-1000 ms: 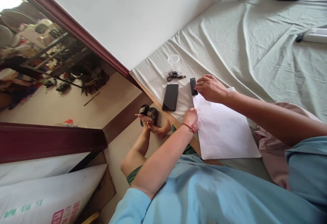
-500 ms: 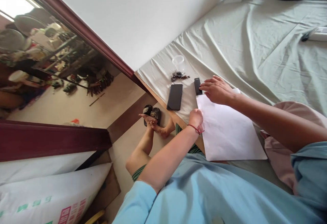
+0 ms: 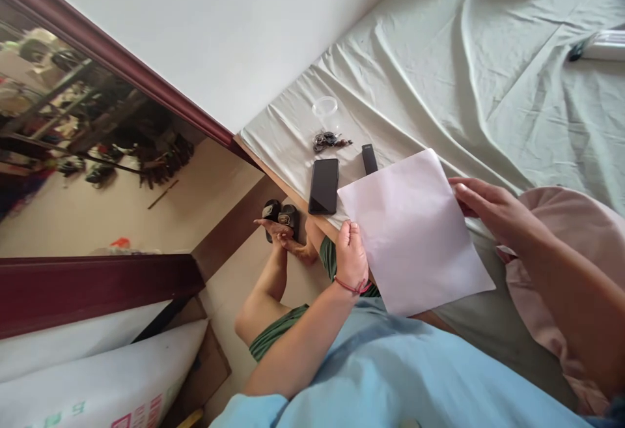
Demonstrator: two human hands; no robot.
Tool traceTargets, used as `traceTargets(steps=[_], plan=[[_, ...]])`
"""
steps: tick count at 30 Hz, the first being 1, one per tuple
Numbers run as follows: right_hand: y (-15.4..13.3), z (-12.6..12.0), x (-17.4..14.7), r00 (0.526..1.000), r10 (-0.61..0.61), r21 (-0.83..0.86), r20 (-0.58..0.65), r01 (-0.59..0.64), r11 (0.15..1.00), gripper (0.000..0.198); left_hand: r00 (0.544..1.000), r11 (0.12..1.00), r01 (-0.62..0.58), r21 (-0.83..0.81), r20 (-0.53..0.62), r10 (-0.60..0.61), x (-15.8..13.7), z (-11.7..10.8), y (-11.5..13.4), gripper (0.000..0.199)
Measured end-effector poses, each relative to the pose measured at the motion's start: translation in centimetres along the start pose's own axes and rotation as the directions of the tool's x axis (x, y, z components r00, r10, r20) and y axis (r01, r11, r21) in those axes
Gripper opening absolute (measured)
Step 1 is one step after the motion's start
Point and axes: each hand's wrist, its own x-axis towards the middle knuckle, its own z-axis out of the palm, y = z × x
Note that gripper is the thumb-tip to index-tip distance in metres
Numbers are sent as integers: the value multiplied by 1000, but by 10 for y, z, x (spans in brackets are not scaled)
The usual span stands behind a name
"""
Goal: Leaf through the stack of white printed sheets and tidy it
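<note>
A white sheet of paper (image 3: pixel 420 239) lies tilted in front of me, over my lap and the bed's edge. My left hand (image 3: pixel 351 253), with a red cord at the wrist, grips its left edge with closed fingers. At the right edge, my right hand (image 3: pixel 493 210) has its thumb and fingertips together on the paper; the far fingers are partly hidden. Just beyond the paper's top edge lies a narrow black object (image 3: pixel 369 158) that looks like a stapler, its near end covered by the paper. Left of it rests a black phone (image 3: pixel 324 186).
A bunch of keys (image 3: pixel 328 141) and a clear plastic cup (image 3: pixel 325 107) sit beyond the phone on the pale bed sheet (image 3: pixel 415 89). Pink cloth (image 3: pixel 576 232) lies at the right. Black slippers (image 3: pixel 280 216) are on the floor, and white sacks (image 3: pixel 112 376) stand lower left.
My right hand has left the black stapler-like object and moved right and nearer to the paper's right edge. The paper has turned and now covers part of that object.
</note>
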Motion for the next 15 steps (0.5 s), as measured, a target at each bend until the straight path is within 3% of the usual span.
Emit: traceTargets(steps=[2,4,8,10,12,13,15], plan=[[12,7,-3,994,69,228,90,-88,970,50,999,998,-36,49,13,35,3,-1,2,37],[24,13,-1,980,131,315,150,-173,933,46,995,988,-83,133,61,75,6,-3,7,37],[43,21,7,990,143,368,-16,-127,921,44,959,873,-242,423,241,148,21,-17,28,35],[49,22,11,986,169,363,-13,-153,919,43,942,731,-330,598,157,296,36,-25,39,35],[53,20,12,983,185,359,9,-176,917,41,882,486,-335,807,87,463,58,-30,47,37],[55,19,13,984,179,338,7,-170,925,41,875,389,-285,876,72,479,70,-31,49,46],[59,18,13,989,150,271,-12,-141,952,42,902,262,-154,953,28,431,94,-27,51,70]])
